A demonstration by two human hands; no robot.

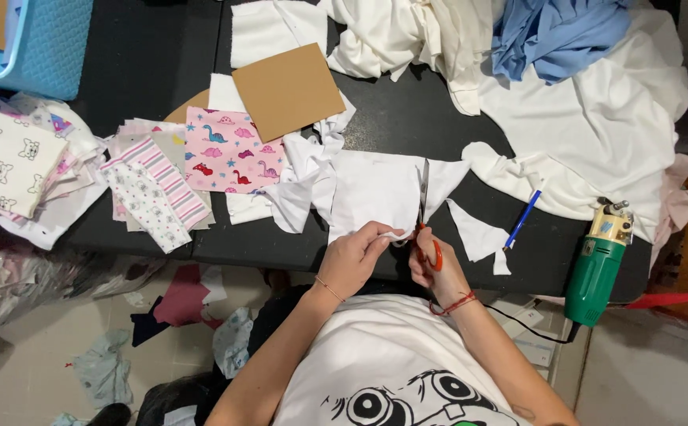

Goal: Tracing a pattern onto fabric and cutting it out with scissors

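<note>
Centrally, scissors (425, 207) through white cloth (375, 193)

Both forearms reached forward, bare, a thin band at each wrist. The left hand (352, 256) pinched with curled fingers; the right hand (436, 264) was closed in a grip, thumb upward.

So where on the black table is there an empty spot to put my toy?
Bare table shows between the blue basket and the brown cardboard square. A smaller patch lies right of the cardboard, below the white cloth heap. It is crowded around the hands, scissors and printed fabric stacks.
</note>
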